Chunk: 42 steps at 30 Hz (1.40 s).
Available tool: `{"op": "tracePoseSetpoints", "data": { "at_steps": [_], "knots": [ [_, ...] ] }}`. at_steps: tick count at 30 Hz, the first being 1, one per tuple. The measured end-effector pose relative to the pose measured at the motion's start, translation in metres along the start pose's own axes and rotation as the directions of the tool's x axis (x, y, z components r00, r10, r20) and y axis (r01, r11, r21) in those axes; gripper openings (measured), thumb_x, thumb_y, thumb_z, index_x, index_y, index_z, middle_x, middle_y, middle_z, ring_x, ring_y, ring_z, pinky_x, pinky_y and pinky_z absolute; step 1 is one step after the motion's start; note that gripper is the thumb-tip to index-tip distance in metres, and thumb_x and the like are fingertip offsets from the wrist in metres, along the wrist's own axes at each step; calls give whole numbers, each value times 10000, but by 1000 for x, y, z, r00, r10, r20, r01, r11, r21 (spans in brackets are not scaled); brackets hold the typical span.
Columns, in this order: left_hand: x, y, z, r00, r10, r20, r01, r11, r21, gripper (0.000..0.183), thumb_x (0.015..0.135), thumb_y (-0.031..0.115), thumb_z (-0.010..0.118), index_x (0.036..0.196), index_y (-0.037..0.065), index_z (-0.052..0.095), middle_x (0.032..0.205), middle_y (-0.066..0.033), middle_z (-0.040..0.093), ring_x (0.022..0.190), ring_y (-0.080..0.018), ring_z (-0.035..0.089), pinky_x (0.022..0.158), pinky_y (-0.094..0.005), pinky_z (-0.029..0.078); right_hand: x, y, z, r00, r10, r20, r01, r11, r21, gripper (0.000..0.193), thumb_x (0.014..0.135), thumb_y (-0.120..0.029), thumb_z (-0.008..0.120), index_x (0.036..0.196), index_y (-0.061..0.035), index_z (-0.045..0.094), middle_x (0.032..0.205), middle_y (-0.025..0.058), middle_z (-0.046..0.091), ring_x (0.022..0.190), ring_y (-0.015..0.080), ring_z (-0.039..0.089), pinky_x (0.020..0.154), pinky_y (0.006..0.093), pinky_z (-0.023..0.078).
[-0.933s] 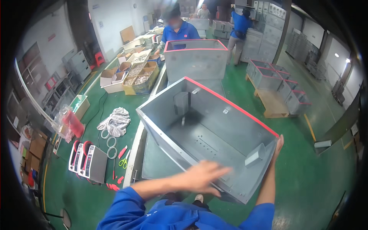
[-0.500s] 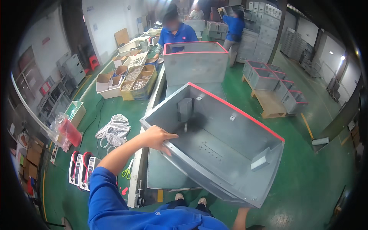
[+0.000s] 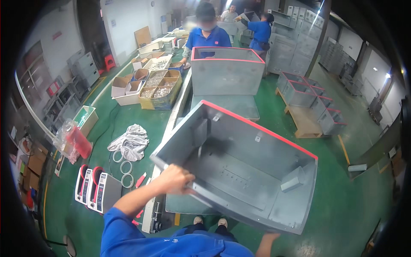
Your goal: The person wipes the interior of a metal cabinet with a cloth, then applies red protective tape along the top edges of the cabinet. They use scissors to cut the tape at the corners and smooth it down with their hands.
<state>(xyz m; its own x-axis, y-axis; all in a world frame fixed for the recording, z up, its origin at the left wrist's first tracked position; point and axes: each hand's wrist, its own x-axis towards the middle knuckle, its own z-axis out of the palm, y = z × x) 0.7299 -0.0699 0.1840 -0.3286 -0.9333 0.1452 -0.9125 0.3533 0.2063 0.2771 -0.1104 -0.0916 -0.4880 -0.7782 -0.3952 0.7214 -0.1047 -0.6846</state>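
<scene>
A big grey metal box [image 3: 248, 171] is tilted in front of me, its open side facing up toward me and red edging along its far rim. My left hand [image 3: 174, 179] is closed round the near left rim. At the lower right corner my right hand [image 3: 269, 238] holds the box from below, most of its fingers hidden behind the wall. Inside the box are a row of small holes in the bottom and a pale bracket [image 3: 293, 183] at the right end. Under it lies a grey board [image 3: 184, 204] on the conveyor line.
Another red-edged box [image 3: 227, 77] stands ahead, with a co-worker [image 3: 208, 38] behind it. Left are parts bins [image 3: 160, 103], a white cloth [image 3: 130, 143], tape rolls [image 3: 126, 168] and two tape dispensers [image 3: 102, 192]. More boxes [image 3: 302, 94] sit on a pallet [image 3: 302, 124] at right.
My left hand's fingers, earlier partly stretched over the rim, are now curled round it. The box's left end has come slightly nearer and lower. Green scissors are now out of sight near my forearm.
</scene>
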Motion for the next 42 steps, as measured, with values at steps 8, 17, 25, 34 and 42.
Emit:
{"op": "tracePoseSetpoints", "data": {
  "at_steps": [8,17,25,34,42],
  "knots": [
    [-48,90,5,981,-191,-46,192,981,34,377,645,151,623,1006,49,582,606,-38,537,530,-216,556,479,-331,445,63,-8,35,992,121,25,-118,990,-79,429,872,-379,430,1165,-66,427,1048,85,483,978,236,491,847,432,434],
    [-11,110,-17,935,-25,-353,-59,972,-226,436,661,232,726,1025,31,598,714,-52,575,669,-216,550,614,-307,449,109,0,70,964,237,122,-217,963,-158,399,867,-377,430,1124,-72,448,1021,78,490,955,229,495,837,431,436],
    [18,178,-24,801,400,-445,-597,575,-559,185,750,-45,537,883,-14,662,760,-77,532,645,-196,504,579,-297,445,128,8,50,958,155,240,-85,956,-279,332,863,-344,435,1067,-83,459,997,58,490,914,211,494,824,422,440],
    [28,209,-16,755,460,-466,-655,553,-515,149,782,-7,532,862,-16,657,786,-91,531,652,-195,500,574,-302,443,137,10,39,863,139,485,43,938,-345,542,791,-318,511,1226,-18,393,1203,101,439,1085,249,444,919,401,379],
    [28,224,-16,736,463,-495,-677,476,-562,160,827,49,495,821,-10,643,758,-82,538,620,-205,508,544,-314,423,109,4,32,940,254,228,-93,833,-546,439,804,-206,500,1208,-47,434,1128,117,504,1018,235,497,862,378,406]
  ]
}}
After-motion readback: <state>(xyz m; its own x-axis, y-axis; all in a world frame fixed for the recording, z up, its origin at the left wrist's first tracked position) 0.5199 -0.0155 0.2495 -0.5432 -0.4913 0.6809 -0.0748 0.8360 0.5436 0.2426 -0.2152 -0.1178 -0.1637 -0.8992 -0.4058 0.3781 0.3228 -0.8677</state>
